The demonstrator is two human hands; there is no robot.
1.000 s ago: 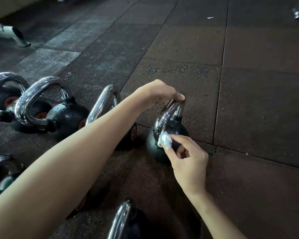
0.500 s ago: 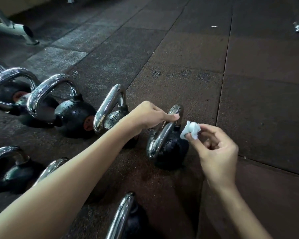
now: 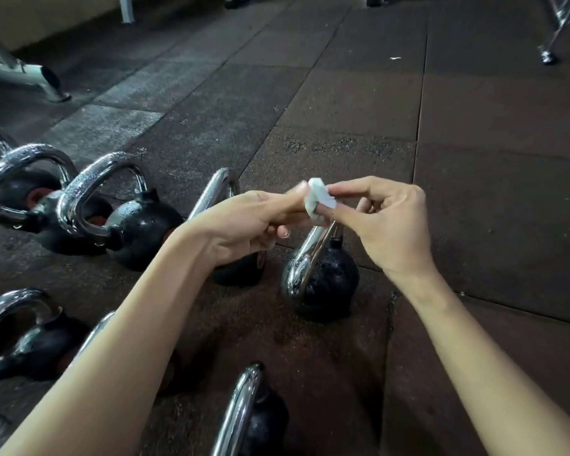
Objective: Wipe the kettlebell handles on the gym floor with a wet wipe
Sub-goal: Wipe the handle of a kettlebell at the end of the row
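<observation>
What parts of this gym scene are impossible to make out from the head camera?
Head view, all four:
- Top of the handle of the kettlebell below the hands: hidden by the left hand, the right hand and the wet wipe they pinch.
- Body of the next kettlebell: mostly covered by the left wrist.
- Bottom kettlebell: cut off by the lower edge.
- White scrap on the far floor: too small to identify.

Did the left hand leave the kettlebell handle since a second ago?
Yes. The left hand lifted off the kettlebell handle and pinches the wet wipe above it.
</observation>
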